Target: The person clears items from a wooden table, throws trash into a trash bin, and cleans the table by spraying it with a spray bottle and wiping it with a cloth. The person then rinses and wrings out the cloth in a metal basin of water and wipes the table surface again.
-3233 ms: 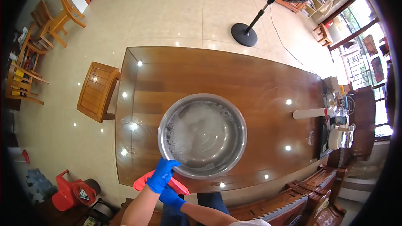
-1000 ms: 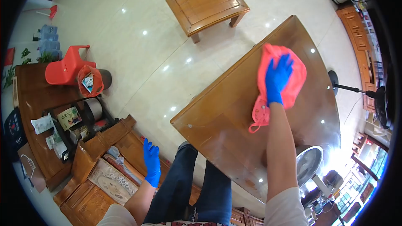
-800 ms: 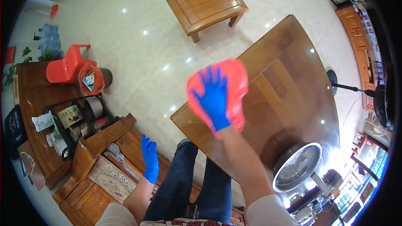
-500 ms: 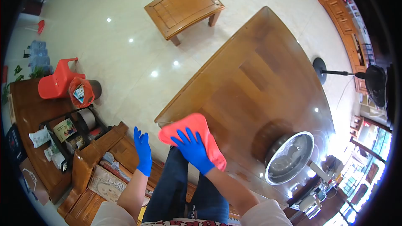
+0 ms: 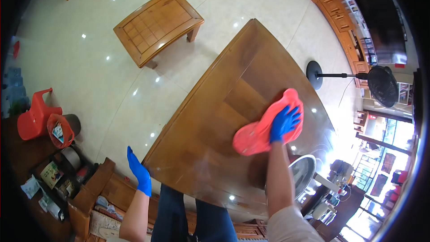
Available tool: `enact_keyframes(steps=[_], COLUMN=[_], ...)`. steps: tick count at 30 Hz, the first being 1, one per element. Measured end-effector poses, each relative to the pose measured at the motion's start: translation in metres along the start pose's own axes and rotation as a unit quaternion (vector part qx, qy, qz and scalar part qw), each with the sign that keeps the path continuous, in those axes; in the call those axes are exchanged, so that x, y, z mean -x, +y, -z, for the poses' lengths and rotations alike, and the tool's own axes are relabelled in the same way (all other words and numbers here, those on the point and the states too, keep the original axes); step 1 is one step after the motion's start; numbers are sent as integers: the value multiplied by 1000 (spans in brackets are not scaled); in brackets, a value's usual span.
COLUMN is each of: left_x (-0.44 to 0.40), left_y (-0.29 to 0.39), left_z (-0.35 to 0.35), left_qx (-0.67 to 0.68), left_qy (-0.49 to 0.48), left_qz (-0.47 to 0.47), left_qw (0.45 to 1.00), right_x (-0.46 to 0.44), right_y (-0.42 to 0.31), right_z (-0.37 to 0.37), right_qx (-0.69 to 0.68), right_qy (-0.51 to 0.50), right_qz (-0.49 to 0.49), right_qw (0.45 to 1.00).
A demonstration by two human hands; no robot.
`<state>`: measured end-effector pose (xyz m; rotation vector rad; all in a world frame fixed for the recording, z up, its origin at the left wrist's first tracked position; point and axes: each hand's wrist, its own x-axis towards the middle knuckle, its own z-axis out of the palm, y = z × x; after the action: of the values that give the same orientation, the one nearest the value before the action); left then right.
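A red cloth [image 5: 257, 136] lies on the brown wooden table [image 5: 215, 130], right of its middle. My right hand [image 5: 285, 123], in a blue glove, presses flat on the cloth with its fingers spread. Just beyond the table's left corner, my left hand [image 5: 139, 170], also gloved in blue, is raised with its fingers stretched out and nothing in it. The metal basin [image 5: 309, 175] stands on the table near my right forearm, which hides part of it.
A small wooden stool [image 5: 156, 24] stands on the floor past the table. The fan [image 5: 383, 85] is beyond the far right edge. A red plastic chair [image 5: 36, 116] and a bin [image 5: 62, 130] are at the left. Appliances [image 5: 329, 197] crowd the right end.
My right hand and the red cloth have moved from the table's near left corner across to the right, near the basin. My left hand stays off the table. The view has shifted rightward.
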<state>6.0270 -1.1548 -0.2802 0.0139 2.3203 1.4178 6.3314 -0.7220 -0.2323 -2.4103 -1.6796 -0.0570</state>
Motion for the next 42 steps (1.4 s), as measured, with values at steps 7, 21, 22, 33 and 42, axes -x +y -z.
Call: enact_keyframes(steps=[7, 21, 22, 33, 42], left_x=[10, 10, 11, 25, 81], left_y=[26, 35, 35, 17, -3], left_z=[-7, -11, -11, 17, 85], left_qx=[29, 53, 53, 125, 8], left_qy=[23, 59, 67, 127, 91], left_qz=[7, 8, 3, 16, -46], left_qw=[999, 997, 996, 984, 995], right_x=[-160, -43, -17, 324, 419], right_y=[-131, -262, -253, -167, -60], right_z=[-61, -68, -60, 42, 63], right_qx=[10, -118, -142, -83, -138], right_qy=[56, -16, -40, -276, -150], right_qz=[266, 626, 626, 709, 737], right_qw=[962, 770, 766, 644, 644])
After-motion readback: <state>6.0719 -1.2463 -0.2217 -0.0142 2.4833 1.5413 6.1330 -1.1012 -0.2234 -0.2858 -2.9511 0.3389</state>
